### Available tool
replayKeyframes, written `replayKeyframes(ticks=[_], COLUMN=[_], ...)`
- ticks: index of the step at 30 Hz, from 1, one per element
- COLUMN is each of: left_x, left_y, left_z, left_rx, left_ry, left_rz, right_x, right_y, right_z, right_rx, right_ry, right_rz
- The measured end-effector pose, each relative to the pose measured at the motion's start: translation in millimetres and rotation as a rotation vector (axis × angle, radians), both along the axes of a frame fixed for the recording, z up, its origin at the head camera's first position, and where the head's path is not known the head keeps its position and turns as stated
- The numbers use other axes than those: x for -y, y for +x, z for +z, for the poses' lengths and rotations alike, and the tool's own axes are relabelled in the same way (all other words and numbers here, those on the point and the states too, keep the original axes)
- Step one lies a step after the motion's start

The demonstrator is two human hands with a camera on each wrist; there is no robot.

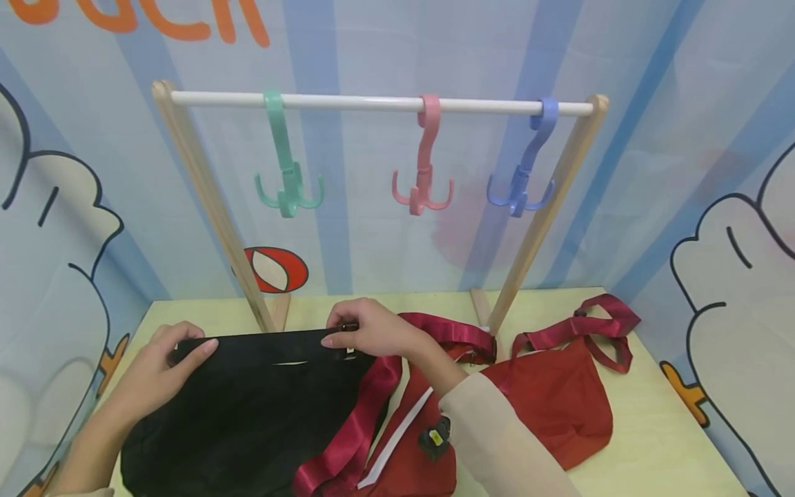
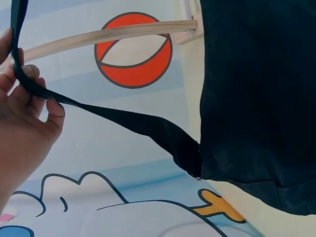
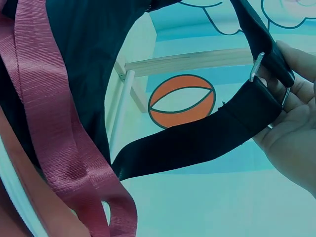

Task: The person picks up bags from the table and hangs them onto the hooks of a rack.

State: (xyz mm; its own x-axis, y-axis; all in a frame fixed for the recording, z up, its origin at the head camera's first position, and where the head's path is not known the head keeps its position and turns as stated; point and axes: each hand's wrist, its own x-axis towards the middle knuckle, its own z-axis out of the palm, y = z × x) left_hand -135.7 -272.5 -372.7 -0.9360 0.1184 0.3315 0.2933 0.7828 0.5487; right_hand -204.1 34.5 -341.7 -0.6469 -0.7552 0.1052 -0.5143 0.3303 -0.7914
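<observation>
Both hands hold up the strap [image 1: 261, 347] of a black bag [image 1: 236, 421], which lies at the front left of the table. My left hand [image 1: 164, 369] grips the strap's left end; in the left wrist view the band [image 2: 118, 118] bends through its fingers and runs down to the bag's corner. At the other end my right hand [image 1: 375, 331] pinches the strap beside a metal buckle [image 3: 256, 66]. The raised strap stretches nearly level between them. Against the black bag's right side lies a red bag [image 1: 413, 452] with a white zipper and a shiny dark-red strap [image 1: 357, 421].
Behind stands a wooden rack with a white rail [image 1: 348, 103]. Green [image 1: 289, 193], pink [image 1: 423, 193] and blue [image 1: 519, 193] hooks hang from it. Another red bag [image 1: 553, 400] lies at the right, its strap [image 1: 577, 328] toward the back. A printed cloth backdrop surrounds the table [image 1: 671, 442].
</observation>
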Motion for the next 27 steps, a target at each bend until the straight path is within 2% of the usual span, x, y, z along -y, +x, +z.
replayKeyframes(ticks=[4, 8, 14, 21, 24, 27], left_x=[-2.6, -4.3, -7.0, -9.6, -10.8, -12.0], left_y=[-0.3, -1.0, -2.4, -4.3, -4.7, -4.2], left_z=[5.9, 11.1, 17.8, 25.3, 28.9, 32.7], left_rx=[-0.017, -0.004, -0.035, -0.024, -0.029, -0.016], left_ry=[-0.005, -0.013, -0.006, 0.002, 0.003, -0.017], left_rz=[0.027, 0.034, 0.002, -0.035, -0.042, -0.024], right_x=[-1.0, -1.9, -3.8, -6.1, -5.7, -5.1], right_y=[-0.8, -1.5, -2.0, -2.1, -2.1, -2.3], right_z=[4.0, 6.6, 10.1, 17.6, 20.6, 23.6], right_rx=[-0.03, -0.046, -0.052, -0.06, -0.066, -0.072], right_ry=[-0.026, -0.051, -0.075, -0.091, -0.101, -0.105], right_rz=[-0.003, -0.015, -0.02, -0.027, -0.023, -0.021])
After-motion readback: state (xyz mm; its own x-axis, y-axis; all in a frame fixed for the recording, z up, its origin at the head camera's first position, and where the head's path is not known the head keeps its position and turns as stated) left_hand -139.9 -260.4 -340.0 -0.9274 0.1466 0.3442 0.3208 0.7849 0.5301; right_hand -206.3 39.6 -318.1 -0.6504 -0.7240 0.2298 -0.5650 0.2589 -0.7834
